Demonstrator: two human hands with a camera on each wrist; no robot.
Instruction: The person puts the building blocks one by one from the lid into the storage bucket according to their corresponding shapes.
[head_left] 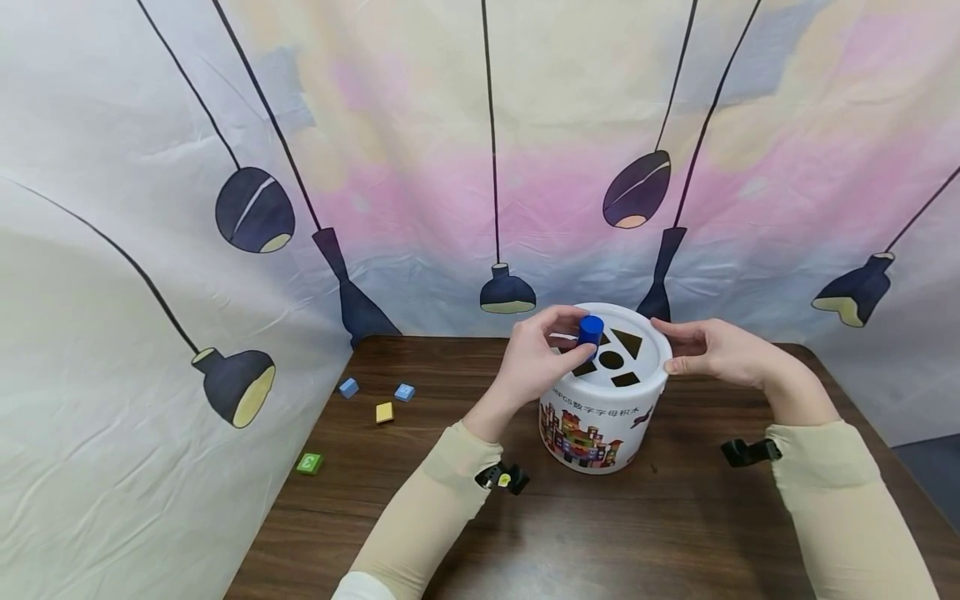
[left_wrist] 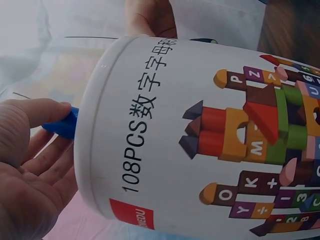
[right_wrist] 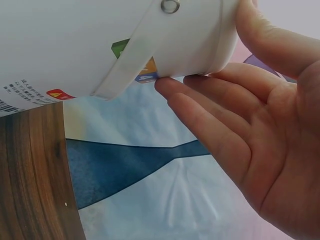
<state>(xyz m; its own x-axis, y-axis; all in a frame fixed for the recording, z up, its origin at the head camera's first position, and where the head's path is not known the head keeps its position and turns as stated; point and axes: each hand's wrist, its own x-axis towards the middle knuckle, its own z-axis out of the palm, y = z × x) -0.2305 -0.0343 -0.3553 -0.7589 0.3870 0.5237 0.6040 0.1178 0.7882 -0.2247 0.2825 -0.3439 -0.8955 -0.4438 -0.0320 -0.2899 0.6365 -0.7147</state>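
Observation:
A white bucket (head_left: 600, 417) with printed block pictures stands upright on the table, its lid (head_left: 639, 327) cut with several shaped holes. My left hand (head_left: 534, 354) pinches a blue cylinder block (head_left: 591, 329) between thumb and fingers, upright over the left part of the lid. In the left wrist view the blue cylinder block (left_wrist: 65, 125) sits right at the lid's rim. On the bucket's right side, my right hand (head_left: 716, 354) holds the upper edge, thumb in front and fingers behind. The right wrist view shows those fingers (right_wrist: 215, 117) along the bucket wall, below its white handle (right_wrist: 132, 55).
Small blocks lie on the wooden table (head_left: 360, 517) at the left: a blue one (head_left: 348, 387), another blue one (head_left: 405, 392), a yellow one (head_left: 385, 412) and a green one (head_left: 309, 463). A cloth printed with lamps (head_left: 507, 287) hangs behind the table.

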